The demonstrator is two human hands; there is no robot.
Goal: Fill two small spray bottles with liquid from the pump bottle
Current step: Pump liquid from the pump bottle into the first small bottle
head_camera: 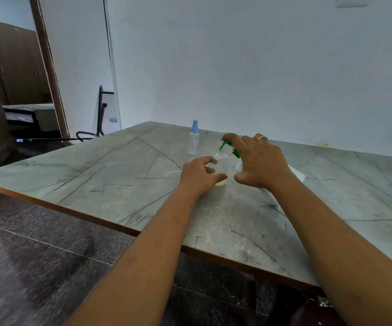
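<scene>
The left hand (198, 175) grips the small clear bottle (222, 163), fingers and thumb curled round its lower body. The bottle stands upright on the table (119, 175) with its neck open. Just right of that hand, the right hand (260, 163) arches over the pump bottle (239, 166), its fingers curled on the green pump head (224, 145) and the thumb low beside the white body. The green spout reaches toward the open neck, just above it.

This looks like bottle 1 of 2 being filled, with only a thin pale yellow layer at its bottom. To do the step well, line the spout tip up squarely over the narrow neck before each press. Push the head straight down in short, even strokes, and brace the little bottle firmly so it cannot tip or slide away. The neck is small, so a fast stroke would likely splash past it.

Beyond both hands, well apart, the second spray bottle (193, 138) stands capped in blue and looks empty. A thin white tube (172, 172) lies just left of the left hand, probably from the removed sprayer.

The right hand hides most of the pump bottle, so its fill level and tilt cannot be told. A white shape beyond the right wrist is unclear. Whether the spout tip touches the neck is also uncertain.
</scene>
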